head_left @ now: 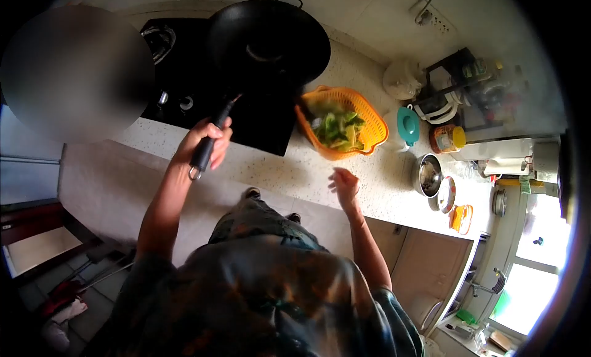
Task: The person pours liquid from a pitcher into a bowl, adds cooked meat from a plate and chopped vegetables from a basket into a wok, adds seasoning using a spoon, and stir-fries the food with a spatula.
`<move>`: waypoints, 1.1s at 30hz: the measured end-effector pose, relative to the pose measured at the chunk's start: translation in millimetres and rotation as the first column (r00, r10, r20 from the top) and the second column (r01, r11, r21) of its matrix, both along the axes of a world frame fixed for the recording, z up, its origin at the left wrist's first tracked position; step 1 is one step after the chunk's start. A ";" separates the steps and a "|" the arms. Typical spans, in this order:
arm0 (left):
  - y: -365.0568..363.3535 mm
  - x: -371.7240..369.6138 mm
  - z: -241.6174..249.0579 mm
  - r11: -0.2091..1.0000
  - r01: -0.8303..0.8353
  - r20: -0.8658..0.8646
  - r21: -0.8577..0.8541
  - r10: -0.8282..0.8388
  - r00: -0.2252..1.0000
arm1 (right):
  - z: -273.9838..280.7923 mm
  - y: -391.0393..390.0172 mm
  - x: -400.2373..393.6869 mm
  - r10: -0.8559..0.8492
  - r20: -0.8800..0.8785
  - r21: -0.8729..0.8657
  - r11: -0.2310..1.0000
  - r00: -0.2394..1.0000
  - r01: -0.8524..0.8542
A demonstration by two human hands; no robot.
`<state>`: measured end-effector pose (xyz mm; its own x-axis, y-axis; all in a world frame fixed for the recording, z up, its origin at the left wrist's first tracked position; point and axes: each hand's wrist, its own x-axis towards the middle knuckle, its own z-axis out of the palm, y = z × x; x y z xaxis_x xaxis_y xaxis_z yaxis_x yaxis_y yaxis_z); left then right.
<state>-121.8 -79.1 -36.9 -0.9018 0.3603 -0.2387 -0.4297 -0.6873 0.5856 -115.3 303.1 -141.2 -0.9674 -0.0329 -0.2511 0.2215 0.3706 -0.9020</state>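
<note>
My left hand (206, 143) is wrapped round the black handle (217, 124) of a large dark wok (271, 40), which sits over the black stove. The wok's inside looks dark, with a bright reflection near its middle. Above the front of the counter, my right hand (345, 183) holds nothing, its fingers bent and a little apart. Just beyond it stands an orange plastic basket (369, 132) with cut green leafy vegetables (337, 128) inside. A gap separates the right hand from the basket.
The black stove (261, 126) is set into a speckled counter (289, 163). To the right are a teal-lidded container (407, 126), a yellow-lidded jar (448, 138), a metal bowl (428, 175) and an orange container (462, 219). A blurred round patch covers the left.
</note>
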 end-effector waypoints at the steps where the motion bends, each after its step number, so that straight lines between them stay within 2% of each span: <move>1: 1.2 -0.5 0.1 1.000 0.000 0.000 0.022 0.000 1.000 | -0.9 1.2 -5.0 -0.043 0.033 -0.066 0.997 0.999 0.045; 2: 0.2 -2.2 -1.0 1.000 0.008 0.009 0.021 -0.009 1.000 | -2.4 0.9 -9.8 -0.088 0.070 -0.130 0.987 0.994 0.097; 6: 0.2 -8.3 -12.4 0.988 0.088 -0.054 0.128 -0.081 0.995 | 4.9 4.3 -23.8 -0.197 0.009 -0.194 0.961 0.980 0.195; 9: -4.9 -10.7 -13.2 0.990 0.107 -0.064 0.087 -0.101 0.993 | 3.6 9.5 -37.0 -0.236 0.015 -0.244 0.942 0.972 0.233; 10: -5.0 -9.2 -15.3 0.995 0.093 -0.064 0.040 -0.090 0.994 | 4.9 11.2 -38.5 -0.242 0.044 -0.288 0.926 0.969 0.245; 12: -0.6 -7.9 -12.9 0.997 0.056 -0.046 0.050 -0.054 0.997 | 6.8 13.7 -43.2 -0.250 0.073 -0.333 0.906 0.966 0.259; 14: 1.2 -4.6 -13.1 0.996 0.076 -0.145 0.053 -0.068 0.987 | 8.0 15.5 -46.2 -0.206 0.102 -0.408 0.884 0.973 0.230; 16: 4.1 6.6 -21.6 0.998 -0.066 -0.015 0.002 0.066 0.998 | 11.3 15.9 -49.6 -0.196 0.119 -0.403 0.887 0.973 0.228; 17: 2.1 13.6 -46.1 0.992 -0.062 0.013 0.106 0.061 0.998 | 8.8 17.5 -54.5 -0.221 0.143 -0.446 0.856 0.965 0.262; 18: -2.5 23.4 -81.1 0.992 -0.123 0.043 -0.040 0.125 0.991 | 5.2 19.9 -58.7 -0.243 0.171 -0.487 0.821 0.955 0.297; 20: 35.3 34.0 -86.1 0.963 -0.113 0.167 -0.243 0.156 0.973 | -3.2 31.2 -66.3 -0.197 0.154 -0.535 0.807 0.968 0.250; 22: 78.0 24.3 -83.2 0.957 -0.109 0.094 -0.270 0.138 0.986 | -6.5 39.2 -78.4 -0.118 0.095 -0.664 0.732 0.988 0.151; 24: 107.0 1.3 -80.1 0.965 -0.149 0.067 -0.217 0.167 0.984 | -9.2 47.5 -92.9 -0.037 0.066 -0.676 0.734 0.997 0.072; 26: 125.2 -22.6 -89.3 0.963 -0.164 0.006 -0.213 0.169 0.986 | -5.9 50.0 -107.8 -0.070 0.249 -0.737 0.633 0.966 0.236; 28: 137.6 -36.9 -84.4 0.964 -0.173 0.089 -0.200 0.193 0.977 | 3.1 50.8 -115.8 -0.056 0.275 -0.732 0.635 0.960 0.247; 30: 146.5 -40.7 -78.1 0.955 -0.183 0.046 -0.234 0.199 0.979 | 1.6 54.9 -122.9 -0.041 0.269 -0.741 0.629 0.962 0.234; 32: 153.1 -42.5 -71.6 0.928 -0.146 0.151 -0.342 0.207 0.967 | -2.2 60.5 -127.4 -0.028 0.271 -0.726 0.650 0.962 0.224; 33: 155.9 -41.1 -64.3 0.929 -0.157 0.160 -0.334 0.220 0.962 | -4.4 65.0 -129.0 0.030 0.244 -0.753 0.636 0.969 0.170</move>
